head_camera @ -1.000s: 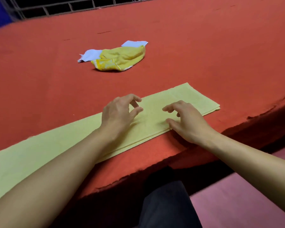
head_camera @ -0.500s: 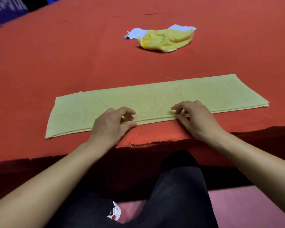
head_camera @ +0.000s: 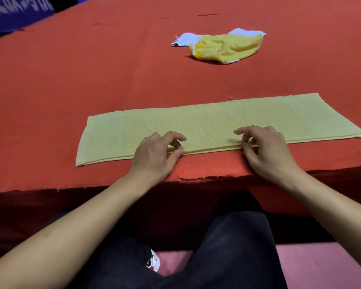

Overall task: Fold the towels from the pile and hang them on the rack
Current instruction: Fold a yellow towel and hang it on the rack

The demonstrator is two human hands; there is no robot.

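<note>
A pale yellow towel [head_camera: 217, 122] lies flat on the red table [head_camera: 71, 69], folded into a long strip along the near edge. My left hand [head_camera: 152, 155] and my right hand [head_camera: 267, 151] rest at the middle of the strip's near long edge, about a hand's width apart. On each hand the thumb and curled fingers pinch that edge. Farther back lies a small pile: a crumpled bright yellow towel [head_camera: 227, 47] on top of a white towel [head_camera: 186, 38]. No rack is in view.
The table's near edge [head_camera: 196, 178] runs just below my hands, its red cover frayed. My dark trouser leg [head_camera: 227, 257] and a shoe [head_camera: 153, 262] show beneath, over a pink floor. A blue sheet [head_camera: 13, 13] sits at the far left corner.
Both hands slid from the top of the pale yellow towel back to its near edge and closed on it. The view has swung, so the towel now lies level across the frame.
</note>
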